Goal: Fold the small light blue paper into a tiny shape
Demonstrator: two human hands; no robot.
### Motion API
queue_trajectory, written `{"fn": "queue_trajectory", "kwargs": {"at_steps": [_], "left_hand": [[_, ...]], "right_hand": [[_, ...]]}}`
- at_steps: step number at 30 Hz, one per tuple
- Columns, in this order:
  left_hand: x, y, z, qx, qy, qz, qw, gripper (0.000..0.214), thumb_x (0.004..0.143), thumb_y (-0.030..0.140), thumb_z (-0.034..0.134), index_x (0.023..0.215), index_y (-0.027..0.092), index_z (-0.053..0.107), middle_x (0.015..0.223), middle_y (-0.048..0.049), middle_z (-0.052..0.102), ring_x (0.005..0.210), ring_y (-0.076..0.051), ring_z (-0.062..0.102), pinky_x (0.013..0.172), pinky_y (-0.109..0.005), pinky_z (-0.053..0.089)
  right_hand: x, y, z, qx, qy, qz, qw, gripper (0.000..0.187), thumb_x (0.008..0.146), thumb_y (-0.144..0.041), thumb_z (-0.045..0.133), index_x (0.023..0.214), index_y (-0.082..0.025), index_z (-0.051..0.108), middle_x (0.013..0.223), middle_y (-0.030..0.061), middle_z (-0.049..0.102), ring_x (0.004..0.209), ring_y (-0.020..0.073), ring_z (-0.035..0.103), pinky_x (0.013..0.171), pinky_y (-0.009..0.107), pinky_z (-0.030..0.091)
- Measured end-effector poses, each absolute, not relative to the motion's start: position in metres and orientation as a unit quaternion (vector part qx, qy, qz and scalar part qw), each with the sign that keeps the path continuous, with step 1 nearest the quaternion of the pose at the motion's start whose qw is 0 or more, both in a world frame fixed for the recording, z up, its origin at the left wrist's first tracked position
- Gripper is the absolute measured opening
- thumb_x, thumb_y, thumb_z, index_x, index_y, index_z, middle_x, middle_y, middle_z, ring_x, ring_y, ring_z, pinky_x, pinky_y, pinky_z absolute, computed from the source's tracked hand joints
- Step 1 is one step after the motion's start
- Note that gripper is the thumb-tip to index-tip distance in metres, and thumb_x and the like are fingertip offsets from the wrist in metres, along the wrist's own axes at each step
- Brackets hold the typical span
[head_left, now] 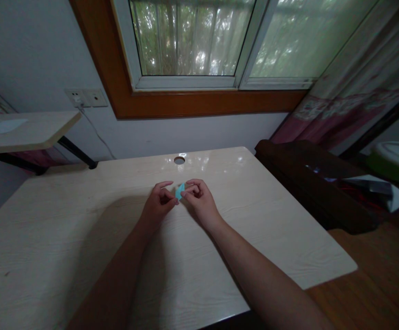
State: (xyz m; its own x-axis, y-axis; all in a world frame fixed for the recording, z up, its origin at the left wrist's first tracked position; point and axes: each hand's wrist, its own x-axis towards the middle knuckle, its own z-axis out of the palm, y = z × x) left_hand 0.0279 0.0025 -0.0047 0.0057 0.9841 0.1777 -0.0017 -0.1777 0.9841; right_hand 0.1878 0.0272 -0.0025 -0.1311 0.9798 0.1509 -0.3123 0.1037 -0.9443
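A small piece of folded light-blue paper (179,190) is held between my two hands, over the middle of the pale wood-grain table (117,275). My left hand (158,200) pinches its lower left side between thumb and fingertips. On the other side, my right hand (199,198) grips the paper with thumb and bent fingers. The paper has a pointed upper end and visible slanting edges. Parts of it are hidden behind my fingertips, so its full shape is unclear.
A round cable hole (179,160) lies near the table's back edge. At the left stands a raised shelf (41,130) on black legs. A white cord (98,133) hangs from the wall socket (85,97). Dark wooden furniture (289,183) is beyond the right edge.
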Motion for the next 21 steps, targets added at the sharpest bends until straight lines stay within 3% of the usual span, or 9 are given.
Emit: {"fn": "queue_trajectory", "kwargs": {"at_steps": [12, 21], "left_hand": [[0.028, 0.0029, -0.0038, 0.55, 0.452, 0.543, 0.446, 0.054, 0.074, 0.021, 0.075, 0.122, 0.018, 0.052, 0.07, 0.0048, 0.061, 0.064, -0.012, 0.059, 0.063, -0.023, 0.043], [0.0279, 0.0024, -0.0051, 0.547, 0.438, 0.55, 0.455, 0.055, 0.073, 0.021, 0.075, 0.123, 0.02, 0.052, 0.073, 0.0041, 0.063, 0.068, -0.013, 0.063, 0.068, -0.026, 0.046]], "right_hand": [[0.1872, 0.0253, -0.0032, -0.355, -0.486, 0.563, 0.566, 0.035, 0.071, -0.025, 0.076, 0.099, -0.024, 0.056, 0.071, -0.0051, 0.066, 0.068, 0.015, 0.061, 0.069, 0.03, 0.046], [0.1881, 0.0255, 0.0011, -0.36, -0.471, 0.558, 0.581, 0.035, 0.07, -0.028, 0.078, 0.098, -0.025, 0.056, 0.072, -0.0044, 0.067, 0.069, 0.0151, 0.062, 0.07, 0.03, 0.047]]}}
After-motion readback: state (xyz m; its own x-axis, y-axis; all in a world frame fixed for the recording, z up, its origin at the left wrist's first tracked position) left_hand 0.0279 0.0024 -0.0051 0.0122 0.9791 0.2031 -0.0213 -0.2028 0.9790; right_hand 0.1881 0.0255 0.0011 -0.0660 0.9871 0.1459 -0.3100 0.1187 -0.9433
